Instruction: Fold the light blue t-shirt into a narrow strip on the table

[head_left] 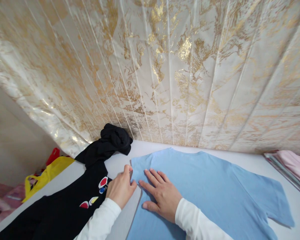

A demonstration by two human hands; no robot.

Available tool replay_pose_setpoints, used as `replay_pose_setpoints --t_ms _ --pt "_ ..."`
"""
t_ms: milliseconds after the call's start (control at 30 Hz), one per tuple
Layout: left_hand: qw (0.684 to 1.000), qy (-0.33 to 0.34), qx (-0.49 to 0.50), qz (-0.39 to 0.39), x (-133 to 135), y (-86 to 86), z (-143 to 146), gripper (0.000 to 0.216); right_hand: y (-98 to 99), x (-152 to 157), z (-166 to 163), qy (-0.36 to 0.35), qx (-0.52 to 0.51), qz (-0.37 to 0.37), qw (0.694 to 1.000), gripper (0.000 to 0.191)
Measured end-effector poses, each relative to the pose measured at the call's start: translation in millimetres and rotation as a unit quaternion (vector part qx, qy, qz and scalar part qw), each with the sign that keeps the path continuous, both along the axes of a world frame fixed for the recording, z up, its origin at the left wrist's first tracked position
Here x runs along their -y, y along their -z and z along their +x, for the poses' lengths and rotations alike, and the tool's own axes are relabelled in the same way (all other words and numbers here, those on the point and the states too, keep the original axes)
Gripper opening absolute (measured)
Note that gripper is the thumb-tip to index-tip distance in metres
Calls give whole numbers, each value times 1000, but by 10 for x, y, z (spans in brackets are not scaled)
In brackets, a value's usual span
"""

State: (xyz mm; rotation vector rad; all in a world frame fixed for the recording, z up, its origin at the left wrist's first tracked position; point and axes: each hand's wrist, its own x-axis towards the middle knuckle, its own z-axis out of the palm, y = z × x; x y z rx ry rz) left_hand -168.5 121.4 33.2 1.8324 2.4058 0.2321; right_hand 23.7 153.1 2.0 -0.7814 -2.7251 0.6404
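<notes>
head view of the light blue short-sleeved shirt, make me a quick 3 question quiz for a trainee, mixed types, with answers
1. Multiple choice: which hand lies spread on the light blue short-sleeved fabric shirt?
a) left
b) right
c) neither

2. True or false: in the picture, a crumpled black cloth bundle lies to the right of the shirt.

3. Fill in the blank: the stack of folded fabric at the picture's right edge has a ____ piece on top.

Key:
1. b, the right hand
2. False; the crumpled black cloth bundle lies to the shirt's left
3. pink
</notes>
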Motion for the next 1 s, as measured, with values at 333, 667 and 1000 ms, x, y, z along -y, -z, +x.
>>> replay_pose_setpoints --t_ms 333,667,1000 --pt "972 229 15 60 -22 225 -60 62 19 8 -7 1 2 26 1000 67" --pt "977 175 -107 -55 -16 110 -4 66 41 36 3 15 -31 27 999 73" --pt "980 199 -9 -7 -497 82 407 61 44 -39 -37 173 -176 -76 966 67"
